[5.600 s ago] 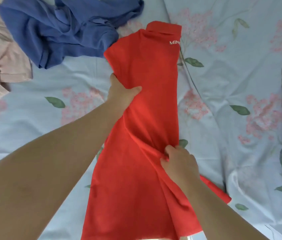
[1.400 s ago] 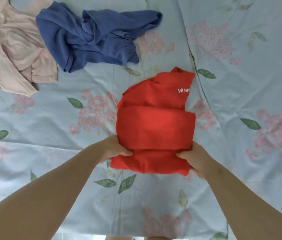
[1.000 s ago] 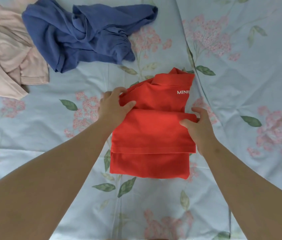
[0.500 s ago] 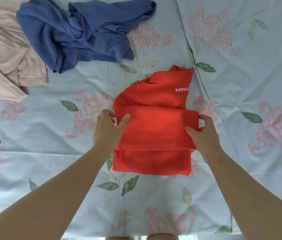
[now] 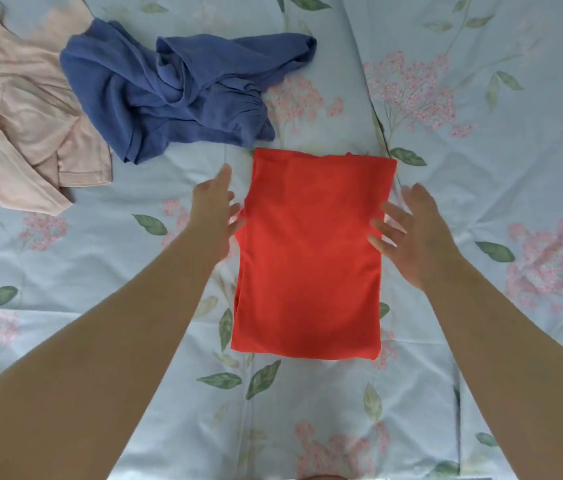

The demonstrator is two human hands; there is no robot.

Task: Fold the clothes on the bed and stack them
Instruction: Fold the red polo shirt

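While both of your hands hover slack beside it, the folded red shirt (image 5: 311, 251) lies flat on the bed (image 5: 481, 140), mid-sheet and directly ahead of you. Left hand (image 5: 216, 206): grip undone, fingers straight, holding nothing, at the shirt's left edge. Right hand (image 5: 411, 233): grip likewise undone, fingers spread, tips at or just over the right edge; contact is blurred and cannot be confirmed. Unfolded stock: blue garment (image 5: 183, 88), crumpled just beyond the shirt's far left corner; pink garment (image 5: 24, 133), crumpled further left. Hazard, as judged: if you lift the shirt by one edge or one layer, the loose folds will likely slide apart, so scoop under the whole packet. Orientation: rectangle, long axis running from you toward the far side, far end leaning slightly right; collar end not discernible, the upper face being plain.
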